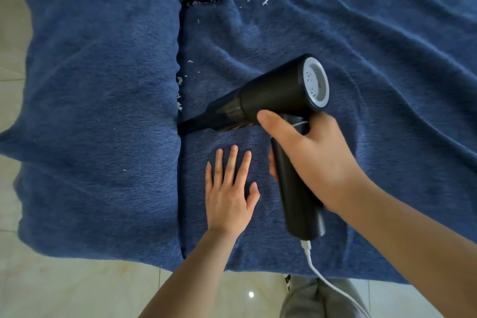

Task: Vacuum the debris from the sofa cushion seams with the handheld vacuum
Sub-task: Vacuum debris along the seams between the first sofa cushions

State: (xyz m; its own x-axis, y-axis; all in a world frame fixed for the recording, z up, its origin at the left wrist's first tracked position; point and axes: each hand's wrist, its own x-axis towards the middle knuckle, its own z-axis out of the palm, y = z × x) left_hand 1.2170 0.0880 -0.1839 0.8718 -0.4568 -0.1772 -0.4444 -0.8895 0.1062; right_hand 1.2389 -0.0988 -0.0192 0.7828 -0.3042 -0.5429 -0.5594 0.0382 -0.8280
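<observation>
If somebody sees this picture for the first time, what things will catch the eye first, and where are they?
The black handheld vacuum at centre stands out, gripped by the right hand, its nozzle tip in the seam between the blue cushions. The left hand lies flat on the cushion just below it. White debris dots the seam above the nozzle and the back seam at top.

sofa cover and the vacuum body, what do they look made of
Sofa cover: soft plush fabric, likely fleece or chenille; matte blue, fuzzy nap, loose folds.
Handheld vacuum: probably hard plastic; smooth matte black shell with a faint sheen, pale grey vented end cap.
</observation>
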